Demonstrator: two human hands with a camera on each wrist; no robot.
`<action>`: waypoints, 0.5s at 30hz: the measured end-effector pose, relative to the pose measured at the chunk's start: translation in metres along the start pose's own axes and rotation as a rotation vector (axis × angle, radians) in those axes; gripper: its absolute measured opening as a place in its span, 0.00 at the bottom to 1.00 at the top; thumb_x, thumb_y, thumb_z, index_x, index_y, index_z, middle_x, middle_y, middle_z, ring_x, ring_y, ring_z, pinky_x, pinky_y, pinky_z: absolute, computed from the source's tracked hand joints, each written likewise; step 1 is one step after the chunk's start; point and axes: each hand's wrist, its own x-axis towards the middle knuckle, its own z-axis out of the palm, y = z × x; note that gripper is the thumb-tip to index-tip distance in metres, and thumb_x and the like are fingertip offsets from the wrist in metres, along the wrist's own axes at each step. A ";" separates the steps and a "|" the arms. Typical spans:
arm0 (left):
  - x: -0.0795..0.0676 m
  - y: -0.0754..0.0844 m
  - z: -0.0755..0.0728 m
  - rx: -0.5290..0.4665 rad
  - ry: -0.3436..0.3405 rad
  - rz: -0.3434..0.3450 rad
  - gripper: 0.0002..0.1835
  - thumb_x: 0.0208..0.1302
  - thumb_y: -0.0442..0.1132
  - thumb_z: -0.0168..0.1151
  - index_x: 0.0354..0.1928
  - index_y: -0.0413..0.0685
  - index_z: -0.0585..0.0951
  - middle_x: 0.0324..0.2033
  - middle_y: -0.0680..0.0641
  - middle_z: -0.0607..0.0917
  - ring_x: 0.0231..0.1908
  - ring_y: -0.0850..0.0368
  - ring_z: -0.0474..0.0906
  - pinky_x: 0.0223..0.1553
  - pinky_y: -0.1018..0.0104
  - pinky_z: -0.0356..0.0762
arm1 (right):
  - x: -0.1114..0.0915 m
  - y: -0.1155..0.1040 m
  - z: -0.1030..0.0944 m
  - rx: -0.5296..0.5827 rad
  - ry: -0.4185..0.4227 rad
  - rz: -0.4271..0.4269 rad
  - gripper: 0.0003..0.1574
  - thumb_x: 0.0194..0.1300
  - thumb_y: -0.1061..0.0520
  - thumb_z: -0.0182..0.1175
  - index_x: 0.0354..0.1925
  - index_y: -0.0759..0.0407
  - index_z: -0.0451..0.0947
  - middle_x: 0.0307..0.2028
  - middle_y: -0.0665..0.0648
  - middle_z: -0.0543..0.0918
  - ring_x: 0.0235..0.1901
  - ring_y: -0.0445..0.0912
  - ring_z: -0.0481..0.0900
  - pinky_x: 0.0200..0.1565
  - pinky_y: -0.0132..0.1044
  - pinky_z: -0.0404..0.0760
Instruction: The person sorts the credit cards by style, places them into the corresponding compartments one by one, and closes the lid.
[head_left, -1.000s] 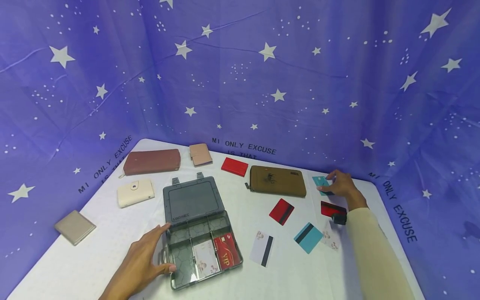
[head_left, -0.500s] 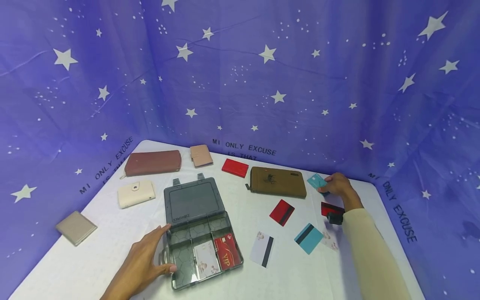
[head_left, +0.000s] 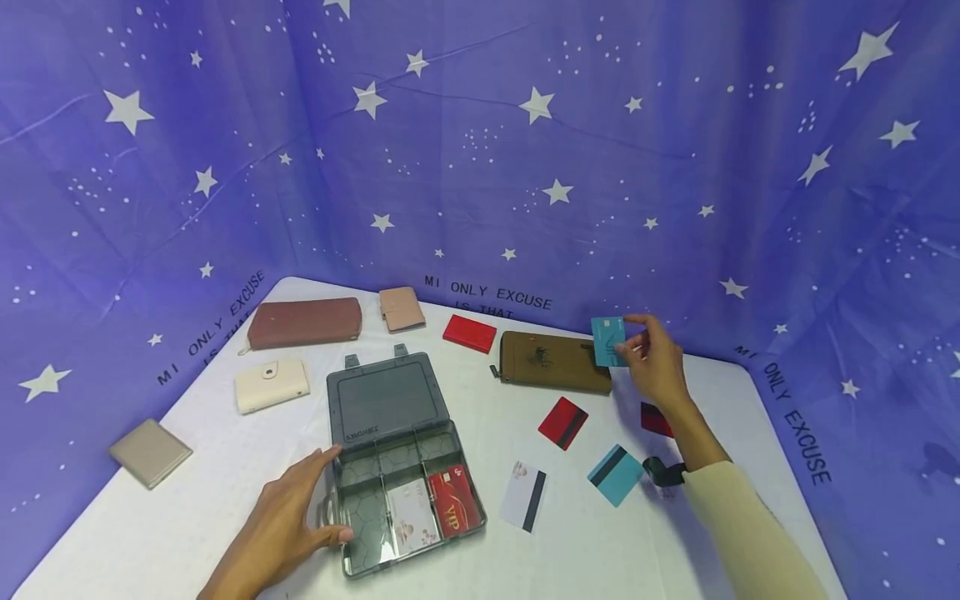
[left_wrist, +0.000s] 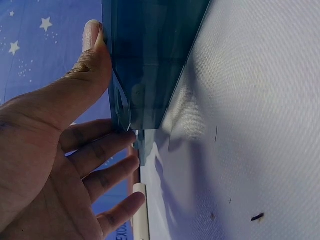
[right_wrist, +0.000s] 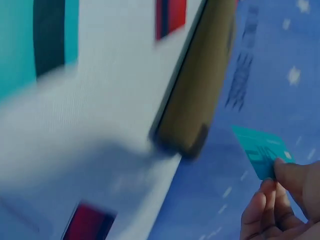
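Note:
My right hand [head_left: 654,360] pinches a teal card [head_left: 608,341] between thumb and fingers, held up in front of the olive zip wallet [head_left: 555,362]. The right wrist view shows the same teal card [right_wrist: 261,151] at the fingertips. My left hand [head_left: 281,521] rests against the left side of a grey translucent box [head_left: 386,400], its lid folded back. In the left wrist view, the left thumb [left_wrist: 90,65] lies along the box edge, and the other fingers are spread loosely. Inside the box's front compartments lie a white floral card [head_left: 412,517] and a red VIP card [head_left: 454,502].
Face down on the table lie a red card [head_left: 562,422], a white card [head_left: 519,497] and a teal striped card [head_left: 616,476]. Another red card [head_left: 656,419] is partly behind the right wrist. Several wallets, including a brown one [head_left: 305,322] and a cream one [head_left: 271,386], ring the box.
My right hand has lifted the teal card off the table at the far right and brought it leftward, in front of the olive wallet. The left hand and box have stayed put.

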 end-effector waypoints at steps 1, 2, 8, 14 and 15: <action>0.000 0.000 0.000 0.001 -0.002 -0.003 0.57 0.38 0.56 0.81 0.73 0.49 0.66 0.66 0.39 0.75 0.65 0.35 0.72 0.56 0.32 0.71 | -0.004 -0.008 0.001 0.021 -0.004 -0.038 0.33 0.67 0.64 0.63 0.67 0.53 0.68 0.33 0.60 0.81 0.30 0.48 0.76 0.27 0.28 0.72; 0.000 0.000 0.000 0.000 -0.003 -0.003 0.57 0.38 0.56 0.81 0.73 0.49 0.66 0.66 0.39 0.75 0.65 0.35 0.72 0.56 0.32 0.71 | -0.008 -0.016 0.002 0.043 -0.012 -0.070 0.35 0.66 0.65 0.63 0.69 0.51 0.67 0.33 0.59 0.81 0.30 0.48 0.76 0.27 0.28 0.73; 0.000 0.001 0.000 0.008 -0.003 -0.008 0.57 0.38 0.56 0.81 0.73 0.49 0.65 0.66 0.39 0.75 0.65 0.35 0.72 0.56 0.32 0.71 | -0.035 -0.069 0.013 0.158 -0.130 -0.195 0.39 0.67 0.65 0.63 0.71 0.41 0.65 0.32 0.52 0.78 0.27 0.44 0.76 0.26 0.30 0.77; 0.000 0.001 0.000 0.011 0.005 0.000 0.57 0.38 0.55 0.81 0.73 0.48 0.65 0.66 0.38 0.75 0.64 0.35 0.72 0.56 0.33 0.71 | -0.071 -0.118 0.034 0.248 -0.297 -0.267 0.36 0.64 0.60 0.68 0.66 0.39 0.69 0.31 0.45 0.79 0.25 0.40 0.76 0.28 0.31 0.79; 0.000 0.001 0.000 0.010 0.004 0.003 0.57 0.38 0.55 0.82 0.73 0.48 0.66 0.66 0.37 0.75 0.64 0.35 0.72 0.56 0.33 0.71 | -0.077 -0.126 0.038 0.258 -0.333 -0.277 0.35 0.64 0.59 0.68 0.65 0.39 0.70 0.30 0.44 0.80 0.25 0.40 0.76 0.28 0.31 0.79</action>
